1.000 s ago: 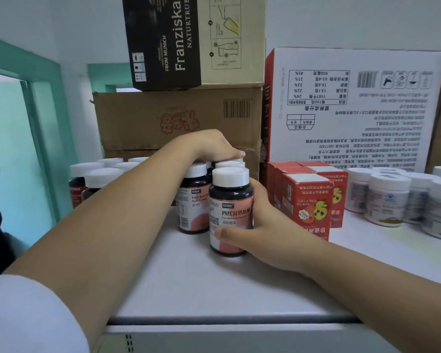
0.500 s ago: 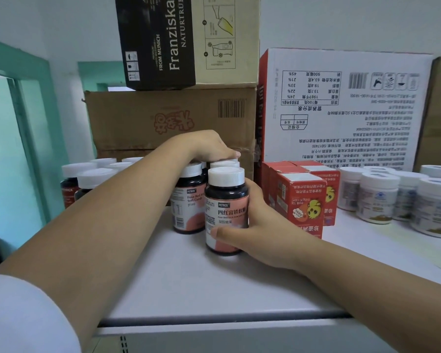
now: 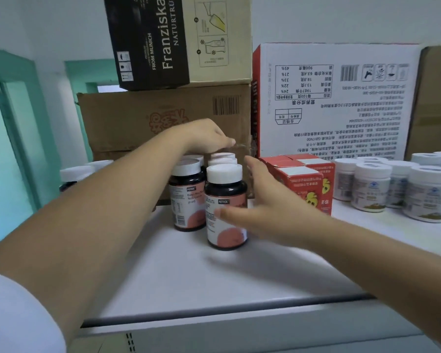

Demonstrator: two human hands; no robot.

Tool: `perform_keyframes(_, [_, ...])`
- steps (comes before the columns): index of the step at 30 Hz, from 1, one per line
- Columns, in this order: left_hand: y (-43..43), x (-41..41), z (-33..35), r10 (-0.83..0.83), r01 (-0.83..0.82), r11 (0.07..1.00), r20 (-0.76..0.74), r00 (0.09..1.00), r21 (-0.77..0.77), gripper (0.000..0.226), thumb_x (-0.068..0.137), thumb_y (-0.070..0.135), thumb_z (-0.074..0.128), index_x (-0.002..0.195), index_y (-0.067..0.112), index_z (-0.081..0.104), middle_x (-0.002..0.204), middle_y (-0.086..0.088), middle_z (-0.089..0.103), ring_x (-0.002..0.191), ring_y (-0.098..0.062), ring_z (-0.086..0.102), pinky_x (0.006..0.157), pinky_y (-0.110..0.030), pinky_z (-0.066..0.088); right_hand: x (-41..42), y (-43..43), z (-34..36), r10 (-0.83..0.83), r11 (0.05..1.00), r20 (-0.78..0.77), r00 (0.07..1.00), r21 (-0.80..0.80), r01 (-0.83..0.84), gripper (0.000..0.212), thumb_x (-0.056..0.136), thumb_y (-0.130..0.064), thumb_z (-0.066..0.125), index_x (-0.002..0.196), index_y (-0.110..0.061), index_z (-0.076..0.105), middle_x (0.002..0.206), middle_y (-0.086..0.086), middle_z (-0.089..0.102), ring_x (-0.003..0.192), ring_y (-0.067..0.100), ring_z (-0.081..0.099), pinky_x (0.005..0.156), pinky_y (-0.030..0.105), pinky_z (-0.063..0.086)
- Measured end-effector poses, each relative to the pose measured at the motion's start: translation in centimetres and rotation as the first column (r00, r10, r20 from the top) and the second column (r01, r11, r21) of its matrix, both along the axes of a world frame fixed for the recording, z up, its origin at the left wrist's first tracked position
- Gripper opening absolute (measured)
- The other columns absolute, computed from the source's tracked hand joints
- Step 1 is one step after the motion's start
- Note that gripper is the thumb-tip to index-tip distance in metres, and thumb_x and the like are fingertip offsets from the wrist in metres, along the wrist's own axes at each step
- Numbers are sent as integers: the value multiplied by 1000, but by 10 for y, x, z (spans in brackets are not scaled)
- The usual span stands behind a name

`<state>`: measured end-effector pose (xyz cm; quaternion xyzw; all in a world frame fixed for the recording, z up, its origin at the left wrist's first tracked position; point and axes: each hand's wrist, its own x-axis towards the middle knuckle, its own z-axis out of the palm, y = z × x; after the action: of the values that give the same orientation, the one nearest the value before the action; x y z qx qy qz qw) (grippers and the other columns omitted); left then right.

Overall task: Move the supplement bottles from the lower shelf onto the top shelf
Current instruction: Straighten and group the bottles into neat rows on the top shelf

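Several dark supplement bottles with white caps and pink labels stand on the white top shelf (image 3: 214, 281). The nearest bottle (image 3: 225, 207) stands in front, and a second bottle (image 3: 187, 194) is just behind it to the left. My right hand (image 3: 267, 207) is spread just to the right of the front bottle, fingers straight, holding nothing. My left hand (image 3: 205, 137) hovers above the caps of the rear bottles with its fingers bent downward. Whether it touches a cap is unclear. More dark bottles (image 3: 74, 175) stand at the far left, partly hidden by my left arm.
Red cartons (image 3: 303, 182) sit right of the bottles, then several white jars (image 3: 372, 187). Behind stand a brown cardboard box (image 3: 138, 121), a black beer carton (image 3: 163, 39) and a white printed box (image 3: 341, 98). The shelf's front edge (image 3: 227, 319) runs below.
My right hand has let go of the front bottle and opened beside it. My left hand has lifted off the rear bottle caps. The front bottle now stands alone.
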<state>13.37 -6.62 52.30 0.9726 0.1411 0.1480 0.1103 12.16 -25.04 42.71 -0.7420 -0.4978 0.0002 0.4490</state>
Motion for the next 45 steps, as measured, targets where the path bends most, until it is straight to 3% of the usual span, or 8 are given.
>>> perform_keyframes(2, [-9, -4, 11, 9, -10, 999, 37, 999, 33, 46, 97, 54, 51, 128, 24, 67, 136, 2, 61, 123, -22, 55, 106, -40, 42, -1, -15, 17, 2, 999, 33, 999, -54, -1, 45, 83, -25, 73, 107, -43, 39, 93, -31, 43, 83, -20, 52, 69, 0, 42])
perform_keyframes(6, [-43, -9, 27, 45, -48, 994, 38, 998, 101, 48, 98, 54, 49, 127, 20, 66, 129, 1, 64, 114, -19, 55, 98, -36, 38, 14, -53, 37, -2, 994, 151, 988, -111, 19, 71, 70, -46, 74, 134, -28, 48, 124, -15, 60, 113, 4, 58, 101, 33, 48])
perform_keyframes(12, [-113, 7, 25, 29, -41, 993, 106, 994, 110, 36, 102, 43, 48, 132, 28, 60, 124, 12, 56, 105, -16, 51, 87, -30, 34, 62, -119, 41, 109, 984, -2, 994, 139, -107, 40, 78, -13, 75, 116, -18, 64, 107, -3, 72, 99, 5, 68, 90, 23, 54])
perform_keyframes(17, [-141, 30, -1, 106, -106, 994, -4, 994, 32, 23, 103, 40, 44, 109, 22, 58, 98, 3, 55, 87, -16, 53, 74, -28, 38, 115, -124, 23, -124, 992, 27, 992, 39, 123, 92, 62, -41, 84, 141, -21, 41, 133, -7, 53, 118, 5, 52, 104, 31, 43])
perform_keyframes(22, [-142, 57, -30, 210, -200, 956, 25, 977, -216, 34, 105, 34, 41, 78, 15, 50, 74, 3, 47, 61, -7, 42, 53, -20, 35, 131, -106, -4, -33, 999, -138, 990, -12, 31, 87, 64, -27, 89, 124, -30, 26, 97, -26, 47, 76, -15, 53, 59, 2, 42])
perform_keyframes(28, [-132, 38, -35, 233, -161, 845, 80, 969, -509, 40, 100, 52, 42, 107, 17, 58, 85, -2, 70, 82, -18, 67, 99, -43, 49, 133, -95, -23, 133, 991, -215, 967, 43, -127, 110, 67, -24, 87, 146, -23, 11, 120, -19, 56, 97, -16, 60, 86, 12, 49])
perform_keyframes(36, [-137, 32, -47, 205, -118, 793, 79, 976, -598, 37, 99, 48, 46, 93, 15, 62, 54, 3, 67, 45, -9, 65, 62, -27, 47, 132, -96, -26, 135, 991, -241, 961, 35, -130, 104, 73, -22, 83, 148, -18, 11, 117, -19, 56, 85, -24, 57, 66, -2, 42])
perform_keyframes(45, [-132, 37, -50, 206, -86, 808, 142, 968, -583, 37, 99, 50, 41, 97, 18, 60, 82, -4, 73, 79, -21, 70, 96, -41, 50, 137, -95, -28, 112, 994, -237, 965, 44, -105, 108, 69, -27, 84, 148, -20, 11, 115, -21, 58, 89, -21, 59, 67, -1, 43])
